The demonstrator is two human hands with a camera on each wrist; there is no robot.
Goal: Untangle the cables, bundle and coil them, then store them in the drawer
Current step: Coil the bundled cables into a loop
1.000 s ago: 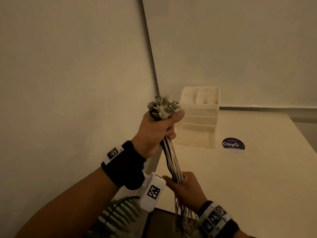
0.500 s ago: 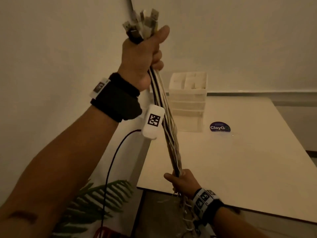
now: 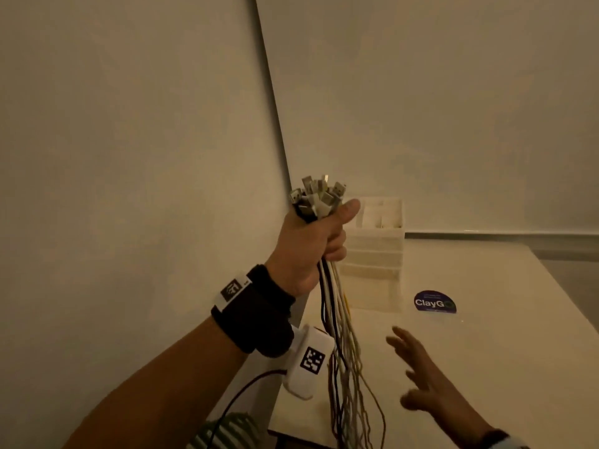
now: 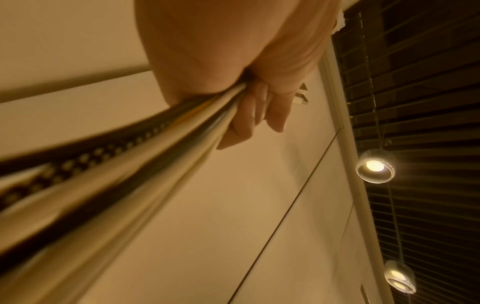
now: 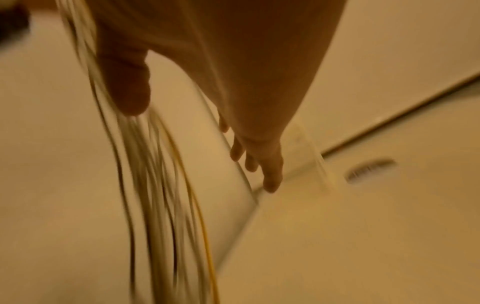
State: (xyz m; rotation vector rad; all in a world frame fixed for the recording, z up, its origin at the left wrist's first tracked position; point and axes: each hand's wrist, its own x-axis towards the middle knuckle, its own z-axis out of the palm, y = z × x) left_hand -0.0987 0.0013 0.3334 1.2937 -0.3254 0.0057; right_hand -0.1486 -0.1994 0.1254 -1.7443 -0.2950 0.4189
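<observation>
My left hand [image 3: 319, 244] grips a thick bundle of white, black and yellow cables [image 3: 340, 345] just below their plugs [image 3: 319, 197], which stick up above my fist. The cables hang loose past the table's front edge. In the left wrist view my curled fingers [image 4: 255, 115] wrap the cable bundle [image 4: 109, 185]. My right hand [image 3: 421, 377] is spread with straight fingers, to the right of the hanging cables and apart from them. The right wrist view shows its fingers [image 5: 270, 170] straight, with the blurred cables [image 5: 161, 195] at the left. A small white drawer unit [image 3: 377, 254] stands at the table's back left.
The pale table [image 3: 470, 367] stretches right and forward from the drawer unit. A round dark ClayGo sticker [image 3: 435, 302] lies on it near the unit. A wall [image 3: 129, 189] runs along the left. Leafy fabric [image 3: 227, 432] shows below the table's left edge.
My left hand has come down from its raised position with the cable bundle. My right hand has let go of the lower cables and moved right, fingers spread.
</observation>
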